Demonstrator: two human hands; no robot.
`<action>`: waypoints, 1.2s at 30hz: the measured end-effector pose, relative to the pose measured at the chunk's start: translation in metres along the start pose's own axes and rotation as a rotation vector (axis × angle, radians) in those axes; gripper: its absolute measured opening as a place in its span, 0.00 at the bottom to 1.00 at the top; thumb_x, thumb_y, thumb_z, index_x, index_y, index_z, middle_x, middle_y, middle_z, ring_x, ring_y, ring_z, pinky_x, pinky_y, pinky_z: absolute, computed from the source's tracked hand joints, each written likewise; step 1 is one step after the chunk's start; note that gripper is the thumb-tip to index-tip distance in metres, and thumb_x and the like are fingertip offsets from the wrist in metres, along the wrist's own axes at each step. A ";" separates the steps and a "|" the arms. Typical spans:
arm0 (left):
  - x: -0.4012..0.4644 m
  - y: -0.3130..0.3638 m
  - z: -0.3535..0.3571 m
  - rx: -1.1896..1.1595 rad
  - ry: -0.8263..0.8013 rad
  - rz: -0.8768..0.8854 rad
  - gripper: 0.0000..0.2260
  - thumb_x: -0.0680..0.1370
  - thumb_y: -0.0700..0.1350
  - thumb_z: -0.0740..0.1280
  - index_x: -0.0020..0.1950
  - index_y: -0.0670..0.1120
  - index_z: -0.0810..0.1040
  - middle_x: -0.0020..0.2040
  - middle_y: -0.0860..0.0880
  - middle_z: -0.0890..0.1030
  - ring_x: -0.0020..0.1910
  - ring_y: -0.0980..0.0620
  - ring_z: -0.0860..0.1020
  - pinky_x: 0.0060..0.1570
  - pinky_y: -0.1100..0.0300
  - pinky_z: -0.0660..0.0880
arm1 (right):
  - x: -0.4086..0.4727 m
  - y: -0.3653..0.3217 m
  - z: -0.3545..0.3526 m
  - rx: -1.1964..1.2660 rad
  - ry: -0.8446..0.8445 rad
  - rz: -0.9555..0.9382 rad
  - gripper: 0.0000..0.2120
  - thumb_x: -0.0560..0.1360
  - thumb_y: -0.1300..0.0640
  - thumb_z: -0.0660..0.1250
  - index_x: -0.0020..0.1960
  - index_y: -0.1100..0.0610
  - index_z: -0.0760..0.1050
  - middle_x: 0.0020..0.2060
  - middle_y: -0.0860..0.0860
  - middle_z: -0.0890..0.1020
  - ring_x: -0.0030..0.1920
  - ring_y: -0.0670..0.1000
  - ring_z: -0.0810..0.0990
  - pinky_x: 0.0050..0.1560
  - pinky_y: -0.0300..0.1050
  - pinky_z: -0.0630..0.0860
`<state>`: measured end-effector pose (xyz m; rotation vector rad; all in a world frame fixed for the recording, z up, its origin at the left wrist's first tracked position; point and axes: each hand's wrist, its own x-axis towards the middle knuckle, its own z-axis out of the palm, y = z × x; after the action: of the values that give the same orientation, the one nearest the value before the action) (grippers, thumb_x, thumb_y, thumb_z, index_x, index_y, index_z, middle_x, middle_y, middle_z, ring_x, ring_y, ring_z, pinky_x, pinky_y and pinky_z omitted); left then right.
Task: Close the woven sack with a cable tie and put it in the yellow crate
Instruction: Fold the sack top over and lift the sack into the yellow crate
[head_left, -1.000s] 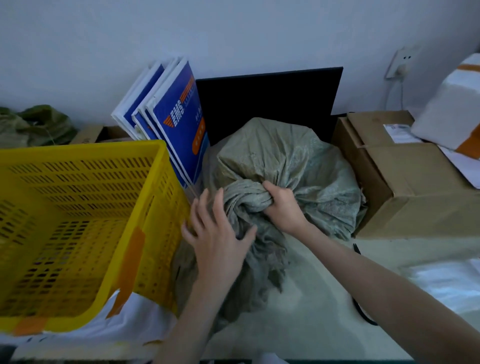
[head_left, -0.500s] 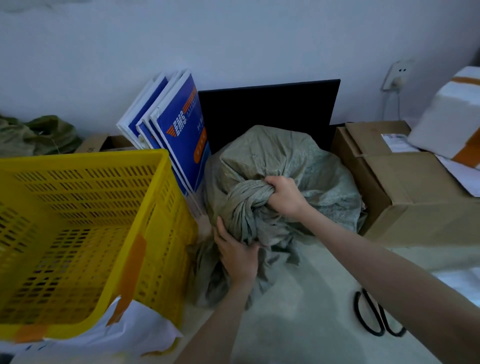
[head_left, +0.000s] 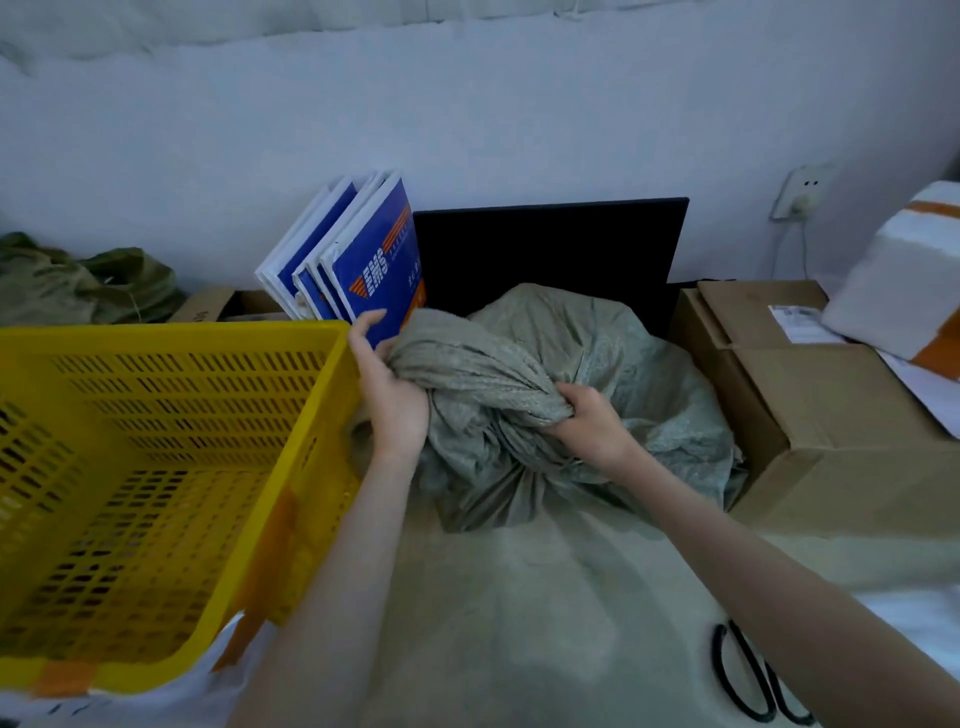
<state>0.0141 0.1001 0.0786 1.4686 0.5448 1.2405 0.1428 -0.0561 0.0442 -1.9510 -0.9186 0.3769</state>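
Note:
The grey-green woven sack (head_left: 639, 374) lies full on the table between the yellow crate (head_left: 156, 467) and a cardboard box. Its gathered neck (head_left: 467, 364) is twisted into a thick rope that points left. My right hand (head_left: 587, 415) grips the neck near the sack's body. My left hand (head_left: 387, 384) holds the loose end of the neck, thumb up, close to the crate's right wall. No cable tie shows in view.
Blue and white envelopes (head_left: 358, 260) lean on the wall behind the crate, next to a black panel (head_left: 550, 244). A cardboard box (head_left: 810, 395) stands right of the sack. Black-handled scissors (head_left: 753, 675) lie near the front right. Green sacks (head_left: 78, 280) lie at far left.
My left hand has risen from under the neck to its loose end, lifting it up and left. My right hand keeps its grip, lower on the neck.

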 end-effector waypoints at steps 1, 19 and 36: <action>0.004 0.001 0.011 -0.030 0.002 -0.013 0.15 0.80 0.37 0.61 0.64 0.48 0.64 0.57 0.36 0.76 0.54 0.39 0.76 0.51 0.51 0.75 | -0.002 -0.002 -0.001 0.020 0.017 -0.001 0.09 0.70 0.59 0.73 0.50 0.58 0.80 0.44 0.52 0.85 0.46 0.50 0.83 0.46 0.48 0.78; -0.069 -0.063 -0.010 0.784 -0.273 0.393 0.36 0.69 0.28 0.71 0.72 0.48 0.61 0.63 0.34 0.69 0.52 0.47 0.76 0.54 0.67 0.69 | -0.025 0.015 0.000 0.116 0.081 0.039 0.13 0.68 0.60 0.74 0.52 0.60 0.79 0.45 0.52 0.85 0.48 0.47 0.82 0.48 0.41 0.79; -0.091 -0.082 -0.015 1.103 -0.489 0.372 0.48 0.63 0.38 0.80 0.75 0.44 0.53 0.71 0.29 0.63 0.58 0.33 0.77 0.52 0.44 0.79 | -0.032 0.019 -0.022 0.027 -0.186 -0.017 0.23 0.66 0.56 0.77 0.59 0.55 0.74 0.52 0.46 0.81 0.54 0.45 0.79 0.54 0.35 0.74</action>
<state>-0.0083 0.0546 -0.0339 2.8043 0.6671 0.7655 0.1430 -0.0988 0.0368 -1.9053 -1.0426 0.5657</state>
